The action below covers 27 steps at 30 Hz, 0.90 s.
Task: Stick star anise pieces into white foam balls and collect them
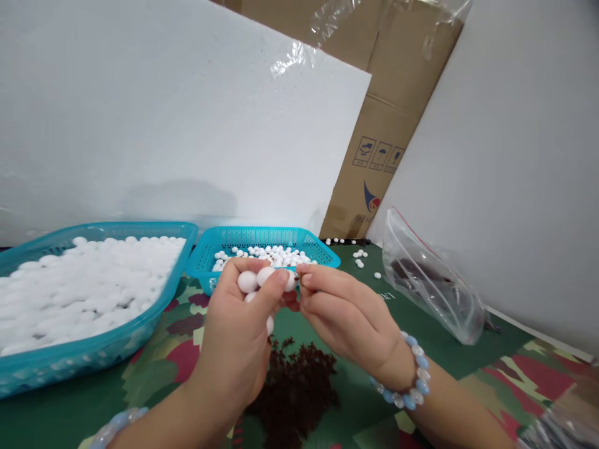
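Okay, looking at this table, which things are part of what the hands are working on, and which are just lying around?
In use:
- left hand, shut around several white balls
- right hand, fingers pinching at one ball
- small basket of white pieces
- big basket heaped with white balls
- dark red pile under the hands

Lying about:
- plastic bag
- cardboard box
- loose white pieces on the mat

Backdrop: boards and carton behind the table.
White foam board (163,118) leans at the table's (468,355) far edge; brown carton (397,93) behind; even light.
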Each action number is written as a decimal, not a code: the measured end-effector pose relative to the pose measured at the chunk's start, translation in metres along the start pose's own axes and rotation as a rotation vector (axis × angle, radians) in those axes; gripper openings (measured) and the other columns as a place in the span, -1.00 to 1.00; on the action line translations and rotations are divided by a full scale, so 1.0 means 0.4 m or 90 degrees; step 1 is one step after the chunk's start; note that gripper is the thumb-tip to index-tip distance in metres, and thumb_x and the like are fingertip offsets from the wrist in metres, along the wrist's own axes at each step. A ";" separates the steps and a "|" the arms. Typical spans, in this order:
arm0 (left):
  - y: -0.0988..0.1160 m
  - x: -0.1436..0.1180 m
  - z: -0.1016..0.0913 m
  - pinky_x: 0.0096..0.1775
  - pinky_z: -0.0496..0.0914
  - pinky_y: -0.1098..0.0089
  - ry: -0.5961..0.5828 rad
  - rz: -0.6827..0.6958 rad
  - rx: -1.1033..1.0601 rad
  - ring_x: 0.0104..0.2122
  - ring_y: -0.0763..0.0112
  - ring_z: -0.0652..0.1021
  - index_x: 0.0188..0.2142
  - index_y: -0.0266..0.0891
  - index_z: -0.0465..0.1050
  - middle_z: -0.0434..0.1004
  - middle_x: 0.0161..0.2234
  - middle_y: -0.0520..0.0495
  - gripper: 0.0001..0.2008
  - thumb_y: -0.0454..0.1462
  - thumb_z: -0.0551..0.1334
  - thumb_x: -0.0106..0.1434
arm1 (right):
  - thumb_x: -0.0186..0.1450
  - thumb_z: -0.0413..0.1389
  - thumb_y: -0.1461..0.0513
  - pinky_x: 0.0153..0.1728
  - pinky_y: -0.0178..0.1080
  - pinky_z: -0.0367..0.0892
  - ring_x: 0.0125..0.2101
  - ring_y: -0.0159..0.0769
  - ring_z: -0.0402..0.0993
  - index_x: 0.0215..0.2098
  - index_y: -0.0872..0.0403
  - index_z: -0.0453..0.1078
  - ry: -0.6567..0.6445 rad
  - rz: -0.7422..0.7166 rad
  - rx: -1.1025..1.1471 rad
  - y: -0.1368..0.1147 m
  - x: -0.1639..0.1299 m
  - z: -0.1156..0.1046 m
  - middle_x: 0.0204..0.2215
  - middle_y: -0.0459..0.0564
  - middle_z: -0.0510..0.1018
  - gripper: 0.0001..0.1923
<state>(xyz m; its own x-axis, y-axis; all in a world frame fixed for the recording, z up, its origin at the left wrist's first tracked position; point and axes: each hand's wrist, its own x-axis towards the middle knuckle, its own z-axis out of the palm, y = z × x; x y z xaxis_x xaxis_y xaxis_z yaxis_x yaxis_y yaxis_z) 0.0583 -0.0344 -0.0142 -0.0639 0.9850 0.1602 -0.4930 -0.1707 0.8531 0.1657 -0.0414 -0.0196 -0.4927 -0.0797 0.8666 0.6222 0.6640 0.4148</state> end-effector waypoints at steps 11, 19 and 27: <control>-0.003 -0.008 -0.005 -0.76 0.10 0.67 0.016 0.039 0.053 -0.78 0.72 0.17 -0.65 -0.24 0.14 0.18 -0.74 0.19 -0.78 -0.35 0.22 -0.29 | 0.01 0.00 0.46 -0.31 -0.41 0.36 -0.35 -0.38 0.33 -0.53 0.20 0.24 0.035 0.041 0.079 -0.007 -0.015 0.011 -0.53 0.07 0.42 -0.91; -0.005 -0.006 -0.021 -0.74 0.14 0.65 0.028 0.097 0.156 -0.72 0.65 0.25 -0.62 -0.20 0.14 0.21 -0.70 0.16 -0.78 -0.29 0.22 -0.26 | 0.04 -0.03 0.44 -0.39 -0.41 0.40 -0.38 -0.38 0.35 -0.56 0.20 0.26 0.023 0.036 0.084 -0.008 -0.008 0.007 -0.55 0.05 0.43 -0.91; 0.024 -0.033 -0.001 -0.71 0.19 0.67 0.048 0.225 0.192 -0.70 0.65 0.27 -0.66 -0.17 0.15 0.23 -0.70 0.18 -0.79 -0.36 0.22 -0.29 | 0.13 -0.16 0.43 -0.17 -0.42 0.26 -0.56 -0.50 0.37 -0.66 0.13 0.24 0.088 -0.006 0.067 -0.021 0.017 0.042 -0.69 -0.11 0.41 -0.72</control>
<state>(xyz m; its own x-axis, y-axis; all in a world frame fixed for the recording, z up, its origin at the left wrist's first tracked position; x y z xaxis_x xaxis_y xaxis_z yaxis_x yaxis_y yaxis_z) 0.0542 -0.0492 -0.0081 -0.2507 0.8621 0.4404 -0.1561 -0.4850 0.8605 0.1470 -0.0350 -0.0218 -0.4050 -0.1832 0.8958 0.5475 0.7361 0.3981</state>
